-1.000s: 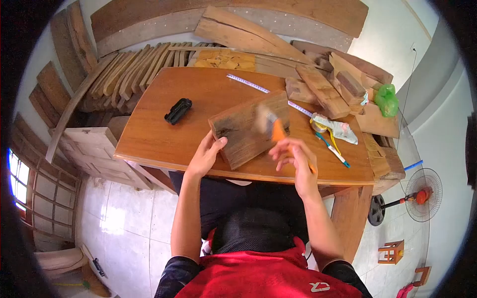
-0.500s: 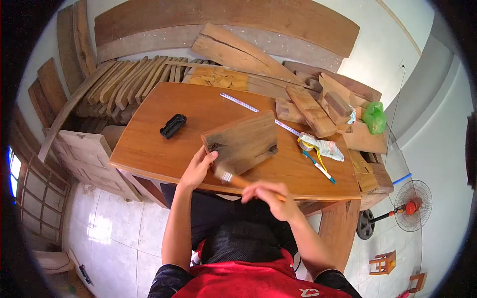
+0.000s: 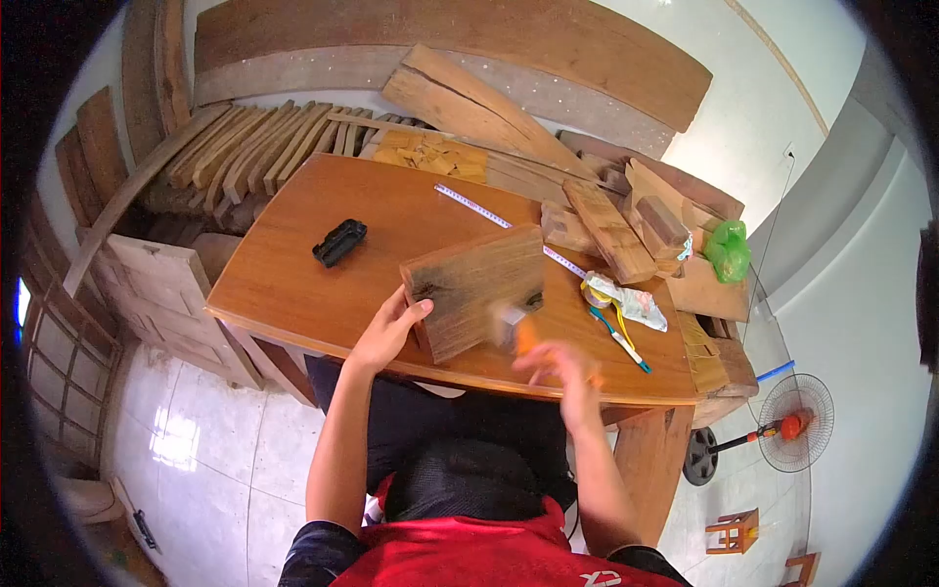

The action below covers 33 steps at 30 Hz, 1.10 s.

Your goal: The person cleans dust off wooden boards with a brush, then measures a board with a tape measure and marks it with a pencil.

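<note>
My left hand (image 3: 393, 331) grips a wooden board (image 3: 474, 289) by its left edge, thumb on the face, holding it tilted over the table (image 3: 284, 264). The board is brown with a dark patch at the left and a dark knot at the lower right. In my right hand (image 3: 567, 370) is a paintbrush (image 3: 523, 338) with an orange-brown handle, blurred by motion. Its bristle end overlaps the board's lower right part in this view.
A black plastic case (image 3: 339, 243) lies left of the board. Beyond it stretches a tape measure (image 3: 473, 204). To the right are a teal-and-white pen (image 3: 620, 340), a plastic wrapper (image 3: 636, 305), stacked wood blocks (image 3: 611, 230) and a green bag (image 3: 728, 251). A fan (image 3: 794, 423) stands on the floor.
My right hand has moved the paintbrush rightward and up, from the board's lower left corner to its lower right part. My left hand keeps its grip on the board.
</note>
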Each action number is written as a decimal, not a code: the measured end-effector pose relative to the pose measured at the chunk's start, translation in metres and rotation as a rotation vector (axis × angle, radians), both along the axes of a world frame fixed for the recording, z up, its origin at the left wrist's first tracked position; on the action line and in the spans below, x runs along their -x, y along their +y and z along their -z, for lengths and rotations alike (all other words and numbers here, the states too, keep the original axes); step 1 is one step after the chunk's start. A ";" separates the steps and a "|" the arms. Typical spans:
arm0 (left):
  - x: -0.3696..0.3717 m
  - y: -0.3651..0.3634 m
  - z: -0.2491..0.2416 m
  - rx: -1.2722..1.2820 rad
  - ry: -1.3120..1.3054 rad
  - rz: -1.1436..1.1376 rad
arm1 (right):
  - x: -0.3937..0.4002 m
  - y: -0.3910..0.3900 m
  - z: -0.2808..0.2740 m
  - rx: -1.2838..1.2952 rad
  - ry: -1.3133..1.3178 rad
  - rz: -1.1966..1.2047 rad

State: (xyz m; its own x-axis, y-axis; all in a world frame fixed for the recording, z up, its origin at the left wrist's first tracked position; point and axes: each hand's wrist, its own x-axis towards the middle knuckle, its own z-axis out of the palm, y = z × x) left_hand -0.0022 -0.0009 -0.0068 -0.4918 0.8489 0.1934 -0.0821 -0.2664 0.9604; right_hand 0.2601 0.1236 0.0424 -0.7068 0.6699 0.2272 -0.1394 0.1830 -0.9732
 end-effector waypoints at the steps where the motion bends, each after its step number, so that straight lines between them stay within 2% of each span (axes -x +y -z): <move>1: -0.003 -0.003 -0.001 0.013 0.000 0.007 | 0.005 0.009 -0.009 0.055 0.073 0.179; 2: -0.004 -0.004 -0.003 0.022 0.005 0.012 | 0.007 0.023 -0.008 -0.058 0.043 0.327; 5: -0.005 -0.003 -0.011 -0.030 0.038 0.015 | -0.003 0.031 0.004 -0.072 -0.088 0.134; 7: -0.005 -0.004 -0.009 -0.029 0.028 0.023 | -0.007 0.003 -0.006 -0.121 -0.190 -0.141; 9: -0.001 -0.004 -0.005 0.030 0.000 0.064 | -0.011 0.006 -0.016 -0.004 -0.196 -0.212; 11: -0.005 -0.004 -0.006 0.017 -0.007 0.041 | -0.004 0.024 -0.022 0.031 -0.024 0.016; 12: -0.005 -0.004 -0.007 0.004 -0.007 0.024 | 0.002 0.038 -0.016 -0.050 0.009 0.232; 15: 0.001 0.000 0.006 -0.006 -0.024 0.005 | 0.002 0.050 -0.005 -0.160 0.006 0.209; 17: 0.003 0.003 0.012 -0.022 -0.087 -0.005 | -0.003 0.026 -0.016 -0.099 -0.081 -0.202; 19: 0.003 0.004 0.014 -0.044 -0.147 0.019 | -0.004 0.013 -0.026 0.029 -0.128 -0.401; 21: 0.003 0.003 0.015 -0.042 -0.128 0.040 | 0.002 0.033 -0.016 -0.119 -0.043 -0.114; 22: 0.004 0.003 0.016 -0.032 -0.091 0.036 | 0.003 0.042 -0.018 -0.044 0.010 0.064; 25: 0.005 0.001 0.015 -0.023 -0.066 0.023 | 0.008 0.047 -0.012 -0.269 -0.092 0.334; 27: 0.005 0.001 0.016 -0.018 -0.082 0.012 | 0.004 0.027 -0.001 -0.195 -0.104 0.006; 29: 0.004 0.001 0.016 -0.003 -0.100 0.002 | -0.007 0.016 -0.016 -0.039 -0.156 -0.344; 32: 0.004 0.000 0.012 -0.012 -0.076 0.033 | -0.001 0.028 -0.021 -0.009 -0.007 -0.165; 33: 0.005 0.000 0.012 -0.011 -0.078 0.036 | 0.004 0.036 -0.022 -0.052 0.007 -0.017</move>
State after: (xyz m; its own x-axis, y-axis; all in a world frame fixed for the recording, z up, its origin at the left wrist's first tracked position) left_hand -0.0067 -0.0009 -0.0185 -0.4747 0.8644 0.1655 -0.1662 -0.2727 0.9476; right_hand 0.2563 0.1599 0.0642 -0.7167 0.6445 0.2664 -0.1493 0.2313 -0.9614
